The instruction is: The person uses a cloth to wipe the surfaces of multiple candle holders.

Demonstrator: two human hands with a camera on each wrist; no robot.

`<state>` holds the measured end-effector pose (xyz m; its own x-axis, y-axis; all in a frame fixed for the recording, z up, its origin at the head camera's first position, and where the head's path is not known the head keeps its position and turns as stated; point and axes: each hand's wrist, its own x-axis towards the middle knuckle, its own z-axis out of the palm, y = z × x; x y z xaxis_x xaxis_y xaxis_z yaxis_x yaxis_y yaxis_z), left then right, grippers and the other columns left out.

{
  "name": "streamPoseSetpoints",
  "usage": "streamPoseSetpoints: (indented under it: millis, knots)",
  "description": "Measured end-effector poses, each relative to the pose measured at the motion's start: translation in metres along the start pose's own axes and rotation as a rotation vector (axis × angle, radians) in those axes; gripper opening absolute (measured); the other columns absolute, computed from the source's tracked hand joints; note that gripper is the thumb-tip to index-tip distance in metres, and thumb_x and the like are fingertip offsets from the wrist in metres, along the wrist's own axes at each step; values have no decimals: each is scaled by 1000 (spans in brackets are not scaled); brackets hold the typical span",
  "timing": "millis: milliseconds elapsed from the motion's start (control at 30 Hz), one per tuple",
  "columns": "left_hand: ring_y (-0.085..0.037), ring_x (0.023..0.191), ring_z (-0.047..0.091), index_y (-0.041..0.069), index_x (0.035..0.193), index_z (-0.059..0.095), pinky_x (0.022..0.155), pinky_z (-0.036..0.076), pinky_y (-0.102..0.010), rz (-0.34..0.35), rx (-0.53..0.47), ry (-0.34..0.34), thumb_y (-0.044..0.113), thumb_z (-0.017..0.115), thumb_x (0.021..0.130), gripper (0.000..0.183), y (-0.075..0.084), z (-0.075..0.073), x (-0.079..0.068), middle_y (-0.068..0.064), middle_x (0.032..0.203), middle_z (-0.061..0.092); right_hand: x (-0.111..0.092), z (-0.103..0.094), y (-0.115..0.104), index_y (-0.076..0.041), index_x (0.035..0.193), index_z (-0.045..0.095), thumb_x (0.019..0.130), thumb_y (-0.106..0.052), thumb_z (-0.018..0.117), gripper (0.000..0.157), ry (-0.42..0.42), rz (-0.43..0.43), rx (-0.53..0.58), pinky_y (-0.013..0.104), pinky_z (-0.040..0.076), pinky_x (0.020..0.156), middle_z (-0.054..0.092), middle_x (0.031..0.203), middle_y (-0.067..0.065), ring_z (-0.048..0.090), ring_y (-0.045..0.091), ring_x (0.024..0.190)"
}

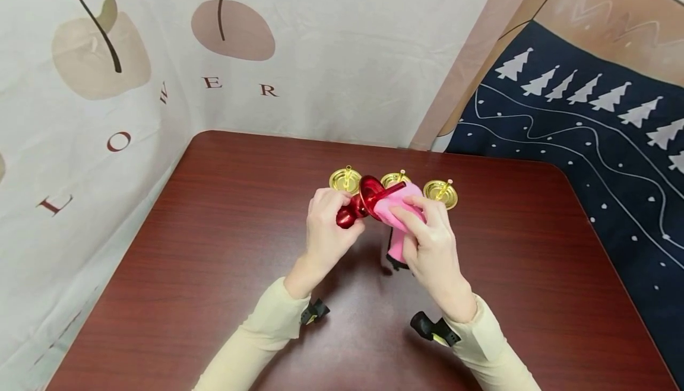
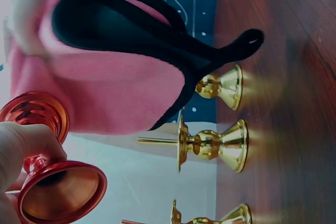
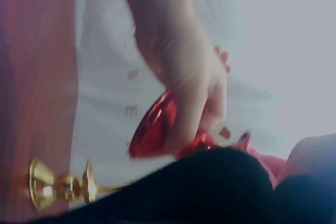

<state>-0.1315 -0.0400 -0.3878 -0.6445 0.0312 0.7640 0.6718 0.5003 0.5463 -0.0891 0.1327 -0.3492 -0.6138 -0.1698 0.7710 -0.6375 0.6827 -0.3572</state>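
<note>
My left hand [image 1: 327, 225] grips a shiny red metal candlestick [image 1: 367, 194] by its stem and base. The candlestick is tilted, its spike pointing right and its hollow base turned down to the left. My right hand [image 1: 435, 251] holds a pink cloth [image 1: 396, 207] with black trim against the spike and upper dish. Part of the cloth hangs below that hand, and its black loop shows in the left wrist view. Both hands are raised above the table. In the right wrist view, dark trim [image 3: 210, 182] hides much of the contact between cloth and candlestick.
Three gold candlesticks with spikes stand in a row beyond the hands: a left one [image 1: 342, 183], a middle one [image 1: 392, 177] and a right one [image 1: 442, 195]. They stand on a reddish-brown table [image 1: 224, 231]. Printed curtains [image 1: 342, 82] hang behind it.
</note>
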Motion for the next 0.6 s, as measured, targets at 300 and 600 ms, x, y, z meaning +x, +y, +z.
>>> streamPoseSetpoints:
  millis: [300, 600]
  knots:
    - [-28, 88, 53, 2, 80, 57, 76, 42, -43, 86, 116, -5, -1, 71, 61, 24, 0, 1, -1, -10, 83, 61, -1, 8, -12, -3, 103, 71, 79, 6, 56, 30, 60, 22, 186, 29, 43, 87, 60, 107, 17, 54, 32, 100]
    - [-23, 87, 54, 3, 81, 59, 72, 48, -36, -106, -151, -88, 4, 73, 61, 24, -1, -5, -3, -9, 87, 65, 1, 1, 5, -9, 88, 74, 82, 6, 56, 24, 47, -103, 121, 33, 43, 84, 62, 104, 19, 53, 35, 94]
